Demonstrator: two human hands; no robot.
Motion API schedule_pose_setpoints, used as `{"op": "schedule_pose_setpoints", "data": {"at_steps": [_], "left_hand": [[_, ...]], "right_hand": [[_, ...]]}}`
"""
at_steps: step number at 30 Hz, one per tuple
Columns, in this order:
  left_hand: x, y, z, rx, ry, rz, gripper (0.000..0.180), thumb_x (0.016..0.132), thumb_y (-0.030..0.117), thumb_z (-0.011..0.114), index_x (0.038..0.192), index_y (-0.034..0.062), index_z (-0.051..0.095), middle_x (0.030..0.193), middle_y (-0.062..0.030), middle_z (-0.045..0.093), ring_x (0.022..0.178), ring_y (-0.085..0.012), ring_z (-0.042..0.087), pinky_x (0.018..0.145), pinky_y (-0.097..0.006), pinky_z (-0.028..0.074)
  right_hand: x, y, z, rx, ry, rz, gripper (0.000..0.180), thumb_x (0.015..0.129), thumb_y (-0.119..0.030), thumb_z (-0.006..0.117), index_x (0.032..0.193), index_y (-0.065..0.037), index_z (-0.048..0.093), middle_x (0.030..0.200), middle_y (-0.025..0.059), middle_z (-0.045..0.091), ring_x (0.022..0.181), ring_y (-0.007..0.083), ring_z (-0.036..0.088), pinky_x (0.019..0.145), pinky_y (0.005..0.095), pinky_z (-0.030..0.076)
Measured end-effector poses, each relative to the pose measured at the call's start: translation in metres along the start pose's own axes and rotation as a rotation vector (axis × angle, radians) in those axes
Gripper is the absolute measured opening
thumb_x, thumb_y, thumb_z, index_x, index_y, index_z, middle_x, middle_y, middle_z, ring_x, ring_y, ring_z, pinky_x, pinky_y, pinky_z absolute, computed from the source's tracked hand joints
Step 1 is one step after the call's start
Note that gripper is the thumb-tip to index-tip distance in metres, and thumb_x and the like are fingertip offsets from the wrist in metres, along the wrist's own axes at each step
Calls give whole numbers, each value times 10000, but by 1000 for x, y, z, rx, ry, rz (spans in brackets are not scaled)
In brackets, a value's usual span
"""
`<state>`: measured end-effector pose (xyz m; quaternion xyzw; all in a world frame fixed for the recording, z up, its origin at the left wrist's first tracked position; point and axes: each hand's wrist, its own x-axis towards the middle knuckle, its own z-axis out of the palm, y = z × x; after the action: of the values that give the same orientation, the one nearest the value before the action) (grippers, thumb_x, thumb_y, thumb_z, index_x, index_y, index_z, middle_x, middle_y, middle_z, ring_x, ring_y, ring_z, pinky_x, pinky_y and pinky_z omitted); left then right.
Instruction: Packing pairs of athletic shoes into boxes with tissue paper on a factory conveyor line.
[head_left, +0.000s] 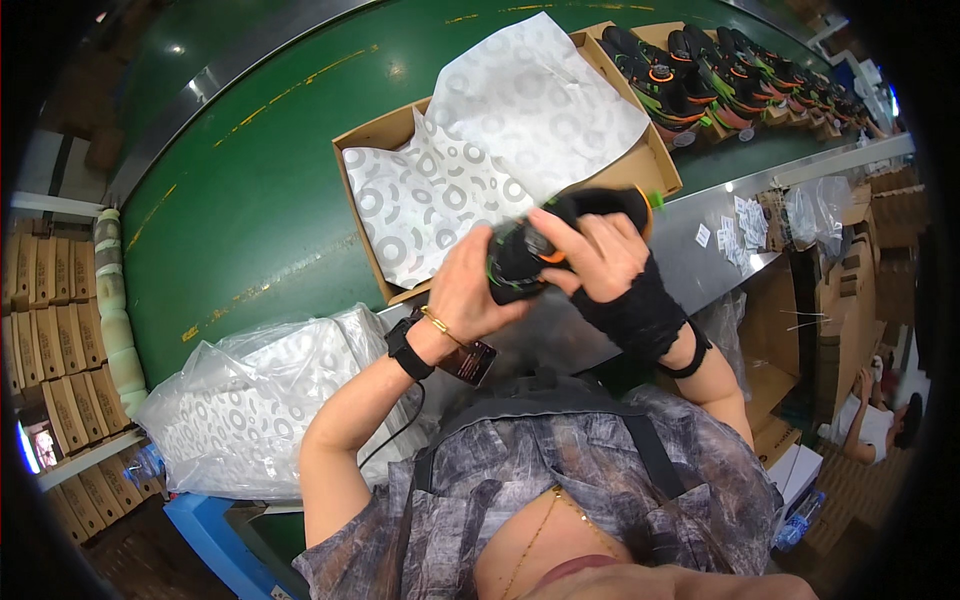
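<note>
Both hands grip a black shoe [514,262] with green and orange trim, tilted over the near edge of an open cardboard box [660,165]. My left hand [466,284] is wrapped round one end of it. My right hand [605,262], in a black wrist wrap, bends its fingers over the shoe's upper near the opening. White tissue paper [540,110] with grey ring prints lines the box and stands up past its far side. A small dark printed card [468,363] shows below my left wrist; what it is fastened to is unclear.
The box rests on a green conveyor belt [255,210]. More shoes [690,75] line up at the far right. Small white packets [740,230] lie on the metal ledge. Plastic-wrapped printed paper [270,400] sits at left. Shelved cartons [60,350] and another person [865,425] flank the area.
</note>
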<state>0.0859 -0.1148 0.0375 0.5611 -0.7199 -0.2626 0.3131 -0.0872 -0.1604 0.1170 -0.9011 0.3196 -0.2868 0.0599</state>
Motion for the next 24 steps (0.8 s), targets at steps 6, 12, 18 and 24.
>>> {"op": "schedule_pose_setpoints", "data": {"at_steps": [6, 12, 18, 24], "left_hand": [[26, -48, 11, -1070, 417, -418, 528, 729, 336, 636, 1075, -14, 445, 958, -117, 562, 847, -198, 560, 747, -328, 465], [65, -119, 28, -1498, -15, -1031, 717, 749, 605, 462, 1200, 53, 384, 1089, -153, 514, 1040, -323, 463, 809, -531, 411], [79, -129, 6, -745, -434, -1283, 731, 801, 594, 366, 1129, -55, 439, 921, -281, 566, 692, -371, 608, 619, -385, 510], [97, -73, 0, -57, 44, -401, 752, 682, 539, 591, 1121, -52, 436, 899, -238, 553, 785, -308, 581, 691, -353, 474]], "right_hand": [[37, -16, -19, 142, 247, -386, 450, 592, -40, 676, 1022, -59, 543, 1074, 204, 491, 946, 320, 501, 727, 404, 425], [-60, 70, 78, 588, -752, 327, 502, 703, -191, 665, 1130, -31, 456, 1040, 135, 547, 951, 254, 539, 769, 346, 439], [-78, 97, 127, 1293, -490, 1345, 392, 748, -257, 642, 1067, -77, 501, 991, 47, 544, 911, 190, 524, 747, 348, 450], [-62, 70, 147, 1614, 379, 1405, 297, 736, -133, 596, 1010, -65, 504, 926, 51, 531, 842, 179, 510, 705, 351, 454]]}}
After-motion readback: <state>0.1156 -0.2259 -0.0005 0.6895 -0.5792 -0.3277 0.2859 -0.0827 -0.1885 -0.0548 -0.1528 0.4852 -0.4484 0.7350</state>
